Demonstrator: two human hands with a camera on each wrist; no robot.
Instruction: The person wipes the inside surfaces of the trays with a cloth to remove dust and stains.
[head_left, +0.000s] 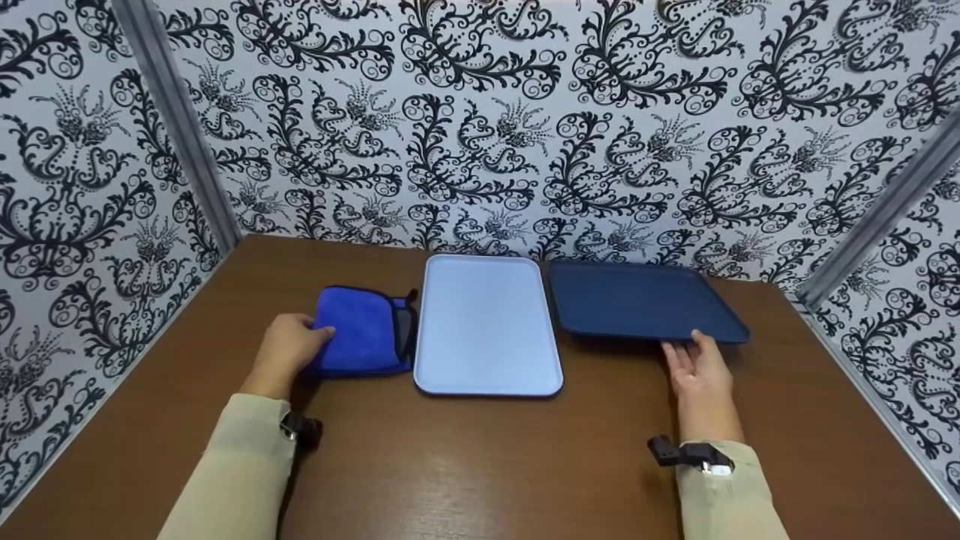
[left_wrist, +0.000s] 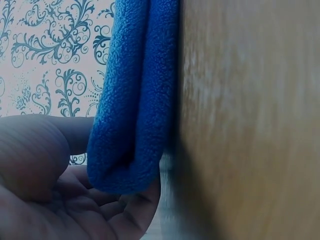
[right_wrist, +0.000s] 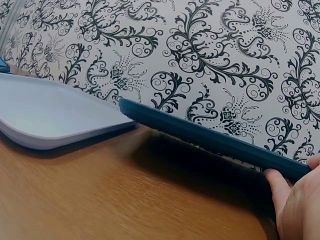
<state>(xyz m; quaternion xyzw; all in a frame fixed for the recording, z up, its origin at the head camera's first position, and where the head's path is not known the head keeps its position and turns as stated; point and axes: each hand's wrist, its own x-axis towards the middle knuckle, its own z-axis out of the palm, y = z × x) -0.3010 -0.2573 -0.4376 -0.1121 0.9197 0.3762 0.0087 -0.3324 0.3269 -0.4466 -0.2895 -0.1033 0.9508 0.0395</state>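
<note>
A folded blue cloth (head_left: pixel 356 330) with dark edging lies at the left of the table. My left hand (head_left: pixel 292 345) grips its left edge, thumb on top; in the left wrist view the fingers curl around the fold of the cloth (left_wrist: pixel 132 110). On the right is a dark navy tray (head_left: pixel 637 300). My right hand (head_left: pixel 697 375) holds its near edge toward the right corner, thumb above and fingers beneath. The right wrist view shows the tray's edge (right_wrist: pixel 200 134) raised, with a shadow on the table below. Between them lies a light blue-grey tray (head_left: pixel 487 326).
The brown wooden table (head_left: pixel 480 465) runs back to a wall (head_left: pixel 480 127) covered in a black-and-white scroll pattern. Patterned side panels stand at left and right. A dark strap end (head_left: pixel 412 296) pokes out by the cloth, next to the light tray.
</note>
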